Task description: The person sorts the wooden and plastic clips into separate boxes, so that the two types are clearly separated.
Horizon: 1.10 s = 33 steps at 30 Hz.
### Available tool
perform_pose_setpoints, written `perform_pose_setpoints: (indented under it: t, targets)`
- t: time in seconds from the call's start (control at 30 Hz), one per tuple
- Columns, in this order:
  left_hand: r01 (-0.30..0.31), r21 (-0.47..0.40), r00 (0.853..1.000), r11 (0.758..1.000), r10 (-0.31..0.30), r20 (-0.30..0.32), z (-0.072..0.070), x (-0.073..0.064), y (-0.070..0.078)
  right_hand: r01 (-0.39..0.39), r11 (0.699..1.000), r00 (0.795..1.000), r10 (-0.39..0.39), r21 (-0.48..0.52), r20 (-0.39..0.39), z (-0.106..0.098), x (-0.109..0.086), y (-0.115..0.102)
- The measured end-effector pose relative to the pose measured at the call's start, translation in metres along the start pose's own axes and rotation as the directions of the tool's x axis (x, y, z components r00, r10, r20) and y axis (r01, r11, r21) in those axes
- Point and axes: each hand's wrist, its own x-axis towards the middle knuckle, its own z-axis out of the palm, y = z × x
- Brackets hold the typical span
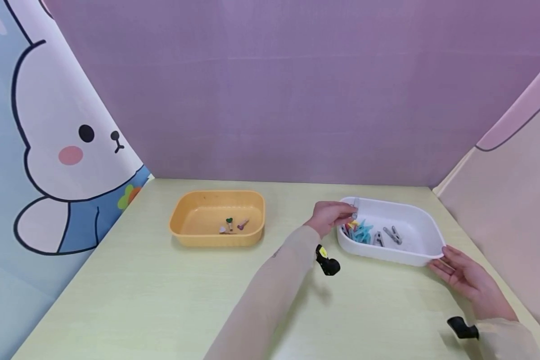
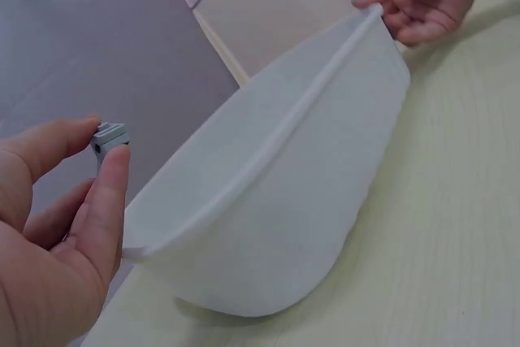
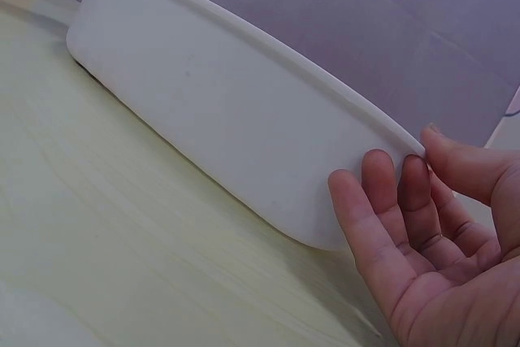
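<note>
My left hand (image 1: 332, 216) pinches a small grey clothespin (image 2: 110, 136) between thumb and fingertips, above the left end of a white plastic basin (image 1: 396, 253). My right hand (image 1: 470, 277) grips the basin's near right corner. In the right wrist view its thumb lies over the rim and its fingers (image 3: 382, 193) are against the outer wall. Inside the basin, light-blue clothespins (image 1: 362, 233) lie heaped at the left with some red and yellow ones. Grey clothespins (image 1: 393, 235) lie beside them. The basin's inside is hidden in both wrist views.
An orange basin (image 1: 216, 241) stands to the left on the pale wooden table (image 1: 162, 300). It holds a few small decorated clips, one with a green heart (image 1: 229, 221) and one purple (image 1: 242, 225). A purple cloth backdrop (image 1: 270, 100) rises behind the table, with printed cloths at both sides.
</note>
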Motion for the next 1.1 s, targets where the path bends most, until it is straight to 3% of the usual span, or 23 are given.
perform_pose_setpoints:
  t: [0.27, 0.57, 0.9, 1.1]
  targets:
    - [-0.027, 0.185, 0.991, 0.982, 0.051, -0.126, 0.009, -0.004, 0.002, 0.003, 1.000, 1.000, -0.003, -0.002, -0.018, 0.001, -0.001, 0.001]
    - [-0.033, 0.382, 0.977, 0.924, 0.110, -0.182, 0.020, 0.000, 0.002, 0.005, 1.000, 1.000, -0.005, 0.006, -0.009, 0.000, -0.001, 0.001]
    - [-0.045, 0.453, 0.975, 0.890, 0.138, -0.174, 0.016, 0.006, 0.001, 0.003, 1.000, 1.000, -0.003, 0.002, -0.019, 0.001, 0.000, 0.000]
    - [-0.021, 0.429, 0.977, 0.903, 0.109, -0.181, 0.015, 0.005, 0.001, 0.002, 1.000, 1.000, -0.002, -0.002, -0.017, 0.001, 0.000, 0.000]
